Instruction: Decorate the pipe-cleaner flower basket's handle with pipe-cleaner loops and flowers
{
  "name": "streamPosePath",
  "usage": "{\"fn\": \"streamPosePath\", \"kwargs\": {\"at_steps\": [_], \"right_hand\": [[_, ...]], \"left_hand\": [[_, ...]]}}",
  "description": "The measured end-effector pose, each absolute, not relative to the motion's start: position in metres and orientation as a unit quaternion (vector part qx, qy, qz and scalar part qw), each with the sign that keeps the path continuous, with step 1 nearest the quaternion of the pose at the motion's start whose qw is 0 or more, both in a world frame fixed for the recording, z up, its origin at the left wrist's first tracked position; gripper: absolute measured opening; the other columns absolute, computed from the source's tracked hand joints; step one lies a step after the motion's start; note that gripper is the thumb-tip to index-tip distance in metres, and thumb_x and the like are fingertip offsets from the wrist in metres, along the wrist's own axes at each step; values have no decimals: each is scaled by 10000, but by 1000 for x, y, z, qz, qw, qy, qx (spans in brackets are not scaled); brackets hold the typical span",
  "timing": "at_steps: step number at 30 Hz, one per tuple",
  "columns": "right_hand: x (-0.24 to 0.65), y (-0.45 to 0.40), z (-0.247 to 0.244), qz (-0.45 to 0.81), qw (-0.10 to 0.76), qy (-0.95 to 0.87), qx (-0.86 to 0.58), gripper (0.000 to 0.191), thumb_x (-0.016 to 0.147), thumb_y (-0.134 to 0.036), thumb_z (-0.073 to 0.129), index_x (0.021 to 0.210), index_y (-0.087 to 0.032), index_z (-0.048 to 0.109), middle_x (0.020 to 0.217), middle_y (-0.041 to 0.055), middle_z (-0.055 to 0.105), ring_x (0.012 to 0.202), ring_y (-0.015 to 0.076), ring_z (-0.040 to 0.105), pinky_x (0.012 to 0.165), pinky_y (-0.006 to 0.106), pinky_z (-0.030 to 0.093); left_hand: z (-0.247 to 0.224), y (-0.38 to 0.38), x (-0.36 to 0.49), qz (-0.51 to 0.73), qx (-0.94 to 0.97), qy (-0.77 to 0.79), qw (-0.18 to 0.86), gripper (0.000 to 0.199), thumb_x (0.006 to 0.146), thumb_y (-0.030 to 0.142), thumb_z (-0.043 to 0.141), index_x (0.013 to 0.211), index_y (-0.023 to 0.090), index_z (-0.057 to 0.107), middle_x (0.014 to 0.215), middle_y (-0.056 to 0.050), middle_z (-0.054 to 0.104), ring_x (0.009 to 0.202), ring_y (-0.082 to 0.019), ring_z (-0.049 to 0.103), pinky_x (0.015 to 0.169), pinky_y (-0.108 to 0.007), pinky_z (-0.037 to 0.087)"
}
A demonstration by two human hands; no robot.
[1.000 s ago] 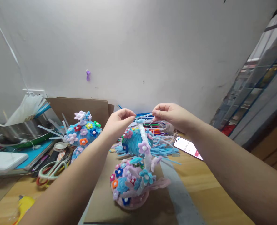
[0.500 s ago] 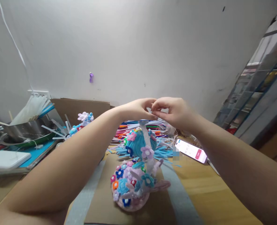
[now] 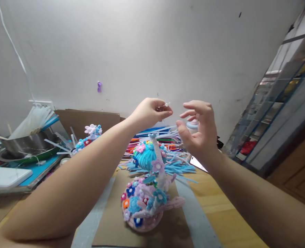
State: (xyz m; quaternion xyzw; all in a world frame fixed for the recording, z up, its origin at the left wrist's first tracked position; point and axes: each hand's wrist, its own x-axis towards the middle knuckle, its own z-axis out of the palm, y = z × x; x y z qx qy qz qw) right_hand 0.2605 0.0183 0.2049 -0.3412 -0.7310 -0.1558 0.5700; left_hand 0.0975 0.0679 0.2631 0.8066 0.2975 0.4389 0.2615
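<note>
My left hand (image 3: 156, 109) is raised above the table, thumb and fingers pinched on a small shiny clear-white piece (image 3: 167, 104); its exact kind is too small to tell. To its right my right hand (image 3: 200, 125) is held up, fingers spread and curved, with nothing in them. Below both hands stands a pipe-cleaner flower ornament (image 3: 142, 210): a round pink base covered in small coloured flowers, a pale upright stem, and a blue fuzzy dome (image 3: 148, 156) with flowers. Neither hand touches it.
Loose pipe cleaners (image 3: 173, 165) in many colours lie behind the ornament. The ornament stands on a cardboard sheet (image 3: 106, 220). A phone (image 3: 197, 163) is partly behind my right arm. At left are a metal pot (image 3: 28, 143), a white device (image 3: 9, 176) and another fuzzy flower piece (image 3: 92, 130).
My hands were together at the fingertips and have come apart. My right hand has moved right and opened; my left still pinches, slightly higher, and the small clear-white piece now shows.
</note>
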Motion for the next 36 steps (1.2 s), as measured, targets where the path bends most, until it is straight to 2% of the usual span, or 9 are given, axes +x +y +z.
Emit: {"fn": "streamPosePath", "kwargs": {"at_steps": [2,5,9,12,16,21,26,31,36], "right_hand": [[259,26,195,-32,582,-711,-393,483,848,-349,603,1280,-251,411,1212,113,537,973,222,586,823,395,473],[258,37,191,196,526,-706,-432,522,797,-448,637,1215,-187,464,910,61,623,816,193,592,694,326,469],[260,40,201,314,500,-684,-429,290,791,-423,633,919,-165,599,619,-29,491,570,114,456,559,270,374],[265,37,213,379,516,-661,-390,236,801,-400,624,899,-187,598,549,-68,373,488,90,332,498,262,289],[275,30,231,440,522,-638,-356,225,807,-373,579,976,-224,584,551,-85,250,462,86,202,484,268,251],[278,24,241,411,538,-643,-358,251,847,-365,473,1052,-269,582,628,-51,322,492,90,276,530,278,327],[270,18,232,399,534,-665,-338,227,800,-373,545,1002,-282,595,684,-36,423,501,82,337,521,273,349],[259,11,225,401,511,-689,-321,182,792,-370,608,936,-260,591,723,-23,518,525,89,433,525,277,379],[238,-7,230,436,502,-690,-285,96,839,-274,577,913,-234,624,747,1,600,542,97,517,516,264,440]], "left_hand": [[264,68,96,468,792,291,264,53,776,176,653,738,169,689,636,-14,579,583,-117,527,593,-294,418],[266,70,94,485,782,264,288,71,805,164,625,771,161,687,634,-1,562,560,-92,510,586,-273,423],[271,71,89,493,766,252,326,114,839,165,587,833,165,701,649,2,556,550,-70,501,562,-236,423],[275,71,79,518,743,254,340,134,841,185,591,889,171,716,691,-12,579,596,-77,541,585,-227,447],[276,71,54,570,698,269,339,135,825,173,609,900,164,721,742,-29,594,662,-97,591,594,-235,456],[263,69,13,606,667,244,358,165,770,136,637,892,202,725,833,-34,635,653,-90,573,608,-254,475],[241,59,-22,622,643,235,380,294,701,120,670,930,289,740,1079,-32,675,665,-91,555,645,-279,491],[211,40,-48,602,594,289,449,185,706,153,657,809,280,743,743,-3,661,624,-99,493,552,-273,417],[174,27,-66,572,570,321,495,207,787,255,622,951,331,724,583,19,525,552,-88,398,478,-243,317]]}}
